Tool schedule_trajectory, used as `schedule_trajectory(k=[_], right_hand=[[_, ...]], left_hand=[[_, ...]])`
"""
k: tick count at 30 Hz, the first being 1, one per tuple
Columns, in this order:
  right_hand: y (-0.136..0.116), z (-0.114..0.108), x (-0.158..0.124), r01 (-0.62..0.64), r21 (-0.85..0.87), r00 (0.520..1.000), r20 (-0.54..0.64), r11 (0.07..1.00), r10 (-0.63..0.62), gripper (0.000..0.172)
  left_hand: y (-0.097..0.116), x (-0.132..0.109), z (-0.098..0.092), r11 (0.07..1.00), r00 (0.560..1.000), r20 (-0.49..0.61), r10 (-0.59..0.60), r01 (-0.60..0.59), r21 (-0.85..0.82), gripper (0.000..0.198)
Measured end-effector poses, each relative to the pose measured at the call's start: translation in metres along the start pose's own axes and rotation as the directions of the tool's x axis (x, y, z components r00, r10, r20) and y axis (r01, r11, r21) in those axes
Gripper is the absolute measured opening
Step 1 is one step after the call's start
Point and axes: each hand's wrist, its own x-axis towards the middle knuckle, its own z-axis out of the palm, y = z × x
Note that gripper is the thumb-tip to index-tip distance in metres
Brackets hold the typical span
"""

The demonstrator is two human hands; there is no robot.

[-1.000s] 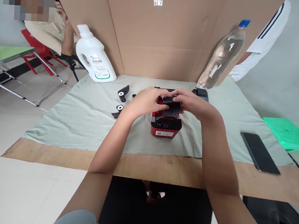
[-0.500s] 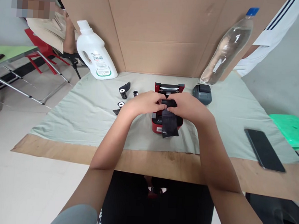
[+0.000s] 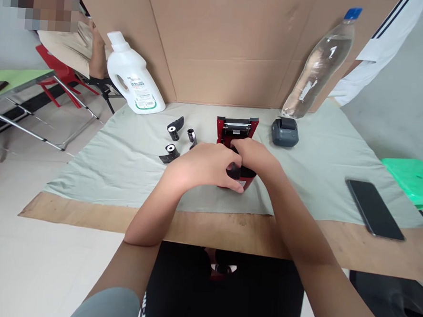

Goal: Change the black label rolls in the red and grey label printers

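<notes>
A small red and black printer stands on the cloth with its lid raised. My left hand arches over its front left side, thumb stretched across the front face and apart from the curled fingers. Inside the printer's compartment, the fingertips of my right hand are bent down and mostly hidden. Between the two hands a black surface shows, which I cannot tell as paper or printer body. To the left lie three small black paper rolls: one at the back, one in front and one nearer the printer.
A grey mini printer sits to the right. A white detergent bottle and a clear water bottle stand by the cardboard wall. A phone lies near the right front edge. A person sits behind at left.
The black roll held between both hands above the printer has gone from sight. My left hand has moved forward-down toward the front, its thumb now spread; my right fingers have dipped into the compartment.
</notes>
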Motion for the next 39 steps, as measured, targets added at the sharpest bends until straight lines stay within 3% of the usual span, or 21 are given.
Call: schedule_trajectory(k=[3, 9, 11, 14, 16, 18, 20, 22, 24, 29, 39], right_hand=[[0.002, 0.004, 0.006, -0.006, -0.062, 0.999, -0.037, 0.998, 0.004, 0.010], [0.001, 0.004, 0.016, -0.063, -0.147, 0.995, 0.069, 0.987, 0.074, 0.033], [0.002, -0.001, 0.014, -0.043, -0.111, 0.994, 0.093, 0.993, 0.053, 0.036], [0.010, -0.019, 0.002, 0.068, 0.076, 0.990, 0.120, 0.995, -0.077, 0.029], [0.017, -0.034, -0.010, 0.113, 0.221, 0.992, 0.022, 0.969, -0.121, 0.021], [0.025, -0.047, -0.019, 0.110, 0.326, 0.976, -0.212, 0.939, -0.041, 0.024], [0.032, -0.052, -0.021, 0.098, 0.403, 0.901, -0.425, 0.910, 0.091, 0.029], [0.039, -0.048, -0.015, 0.080, 0.460, 0.840, -0.509, 0.884, 0.188, 0.033], [0.045, -0.039, -0.003, 0.064, 0.492, 0.838, -0.498, 0.868, 0.221, 0.036], [0.054, -0.020, 0.019, 0.055, 0.505, 0.886, -0.422, 0.861, 0.191, 0.031], [0.050, -0.026, 0.011, 0.076, 0.517, 0.894, -0.415, 0.853, 0.171, 0.018]], left_hand=[[-0.002, -0.002, 0.000, 0.994, 0.997, -0.002, -0.077, 0.077, 0.074, 0.015], [-0.008, -0.002, -0.010, 0.989, 0.992, 0.014, -0.125, 0.124, 0.085, 0.024], [-0.009, -0.002, -0.012, 0.991, 0.994, -0.010, -0.107, 0.108, 0.077, 0.023], [-0.011, -0.001, -0.012, 0.996, 0.996, -0.049, -0.070, 0.073, 0.056, 0.020], [-0.013, -0.001, -0.012, 0.998, 0.997, -0.067, -0.046, 0.049, 0.046, 0.020], [-0.014, -0.002, -0.011, 0.999, 0.996, -0.080, -0.026, 0.030, 0.045, 0.019], [-0.015, -0.002, -0.011, 0.999, 0.996, -0.085, -0.013, 0.017, 0.048, 0.020], [-0.015, -0.002, -0.011, 0.998, 0.996, -0.089, 0.000, 0.006, 0.061, 0.022], [-0.013, -0.001, -0.010, 0.997, 0.993, -0.114, 0.013, -0.004, 0.080, 0.023], [-0.006, 0.005, -0.010, 0.993, 0.975, -0.217, 0.040, -0.015, 0.116, 0.026], [-0.005, 0.011, -0.009, 0.994, 0.967, -0.245, 0.069, -0.046, 0.099, 0.028]])
